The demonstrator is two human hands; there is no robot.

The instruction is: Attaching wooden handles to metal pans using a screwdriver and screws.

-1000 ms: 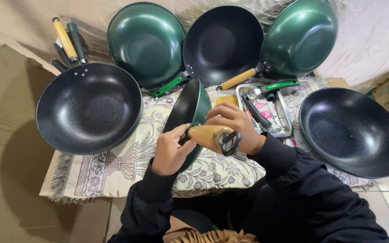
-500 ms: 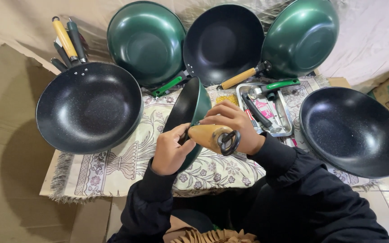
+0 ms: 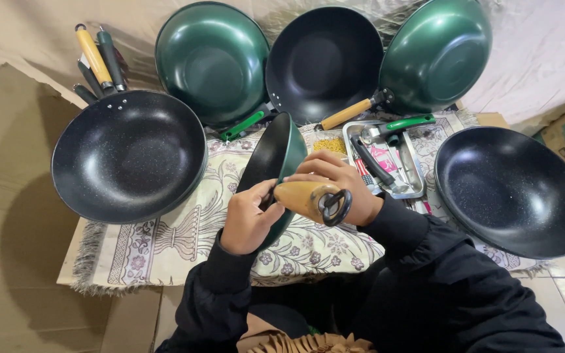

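A green pan with a dark speckled inside [image 3: 271, 157] stands on edge over the patterned cloth [image 3: 184, 229], its wooden handle [image 3: 305, 198] with a black hanging ring pointing toward me. My right hand [image 3: 338, 183] wraps the handle from above. My left hand [image 3: 246, 216] pinches at the joint where the handle meets the pan's rim. Both sleeves are black.
A dark pan [image 3: 129, 153] lies at the left and another [image 3: 511, 189] at the right. Three pans [image 3: 325, 62] lean against the back. A metal tray [image 3: 387, 157] with tools and loose handles sits behind my hands. Cardboard [image 3: 8, 196] covers the floor at the left.
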